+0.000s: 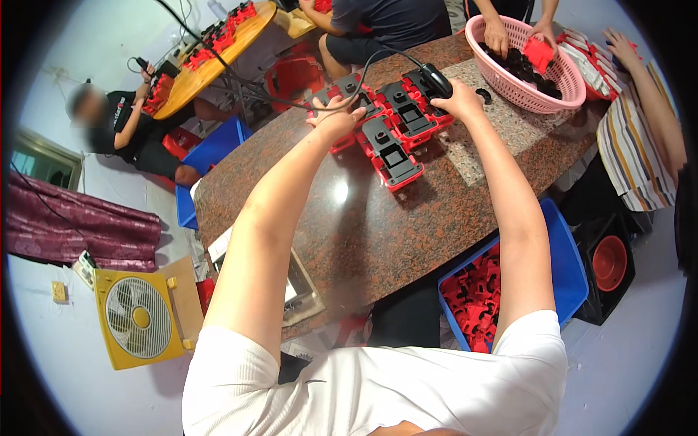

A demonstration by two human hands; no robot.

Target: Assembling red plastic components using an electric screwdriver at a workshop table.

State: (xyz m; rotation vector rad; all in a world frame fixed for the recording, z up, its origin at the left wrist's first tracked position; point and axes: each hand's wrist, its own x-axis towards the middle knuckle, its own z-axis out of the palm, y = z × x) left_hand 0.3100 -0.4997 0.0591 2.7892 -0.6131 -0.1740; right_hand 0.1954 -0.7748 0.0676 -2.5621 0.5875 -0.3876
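Note:
Several red-and-black plastic housings (392, 161) stand grouped on the brown speckled stone table, each with a black top and red sides. My left hand (336, 120) lies across the housing at the group's left, thumb and fingers gripping its top edges. At the far right of the group, my right hand (459, 102) is closed around a black corded tool (435, 81) shaped like an electric screwdriver. The tool's tip is hidden, so I cannot tell whether it touches a housing. Its black cable loops above my left hand.
A pink basket (502, 80) of black parts stands far right, with another person's hands in it. Below my right arm sits a blue bin (560, 254) of red parts. A yellow fan (138, 318) is at left. Other people work around a wooden table (240, 54).

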